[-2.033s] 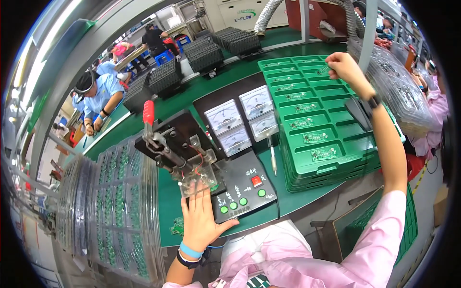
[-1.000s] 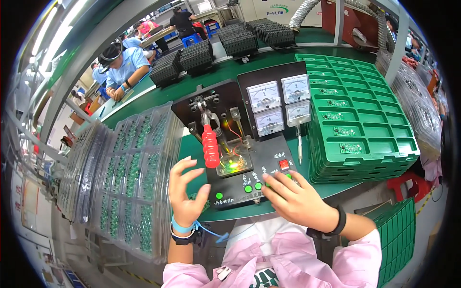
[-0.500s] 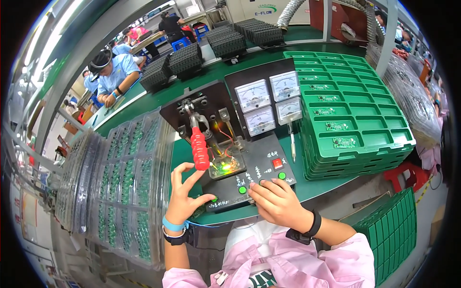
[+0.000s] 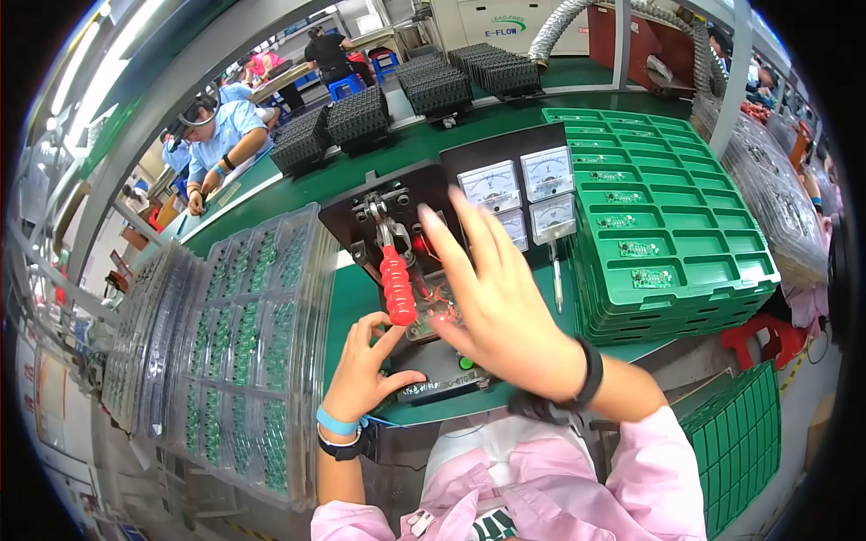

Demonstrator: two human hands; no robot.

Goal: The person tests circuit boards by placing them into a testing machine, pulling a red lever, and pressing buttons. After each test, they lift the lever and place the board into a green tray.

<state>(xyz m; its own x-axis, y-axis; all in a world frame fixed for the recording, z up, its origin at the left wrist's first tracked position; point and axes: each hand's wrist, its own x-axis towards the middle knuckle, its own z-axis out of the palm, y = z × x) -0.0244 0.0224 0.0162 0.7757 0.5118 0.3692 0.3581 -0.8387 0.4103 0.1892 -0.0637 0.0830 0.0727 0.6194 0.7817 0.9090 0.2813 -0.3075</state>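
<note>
A black test fixture (image 4: 424,361) is set at the near edge of the green workbench (image 4: 361,176), directly in front of the person, with a toggle clamp whose red handle (image 4: 398,286) slopes down towards the near side. The left hand (image 4: 365,371) is laid on the fixture's near left corner, its fingers loosely curled with the thumb and forefinger tips close to the lower end of the red handle; nothing is seen gripped in it. The right hand (image 4: 501,298) is held above the fixture with fingers spread wide and palm down, empty, so that much of the control panel is hidden beneath it; a green button (image 4: 465,363) shows just near of it. Three white analogue meters (image 4: 528,194) are mounted on the black panel at the far side. A stack of green trays (image 4: 672,243) carrying small circuit boards is placed to the right, and clear blister trays (image 4: 244,352) of green boards are stacked to the left. Other workers (image 4: 221,135) are seated far left.
</note>
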